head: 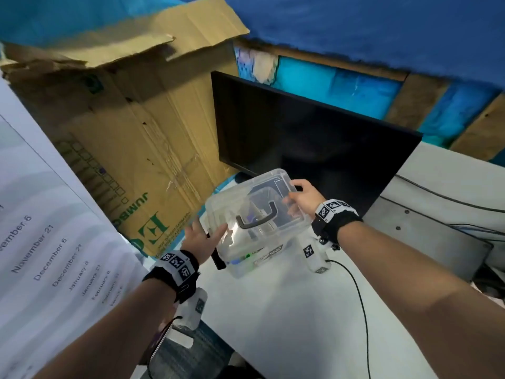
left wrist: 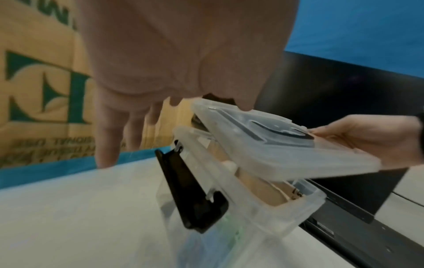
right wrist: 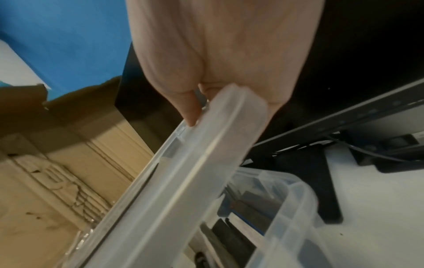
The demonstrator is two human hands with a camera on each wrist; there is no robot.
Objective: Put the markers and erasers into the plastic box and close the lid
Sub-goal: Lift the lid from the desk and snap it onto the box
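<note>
A clear plastic box (head: 246,270) stands on the white table (head: 287,329). Markers (head: 244,259) and dark erasers (right wrist: 250,203) show through its walls. The clear lid (head: 254,191) with a black handle (head: 257,218) hangs tilted over the box (left wrist: 254,201), its right side higher. My right hand (head: 293,194) grips the lid's right edge, thumb on top; the right wrist view shows the fingers (right wrist: 190,108) pinching the lid (right wrist: 183,181). My left hand (head: 207,232) is spread, thumb touching the lid's left corner (left wrist: 206,108). A black latch (left wrist: 192,195) hangs loose on the box's left side.
A dark monitor (head: 314,138) stands just behind the box, its stand (right wrist: 321,181) on the table. A big cardboard carton (head: 136,127) rises at the left. A printed sheet with dates (head: 41,228) lies near left. A black cable (head: 358,296) runs from my right wrist.
</note>
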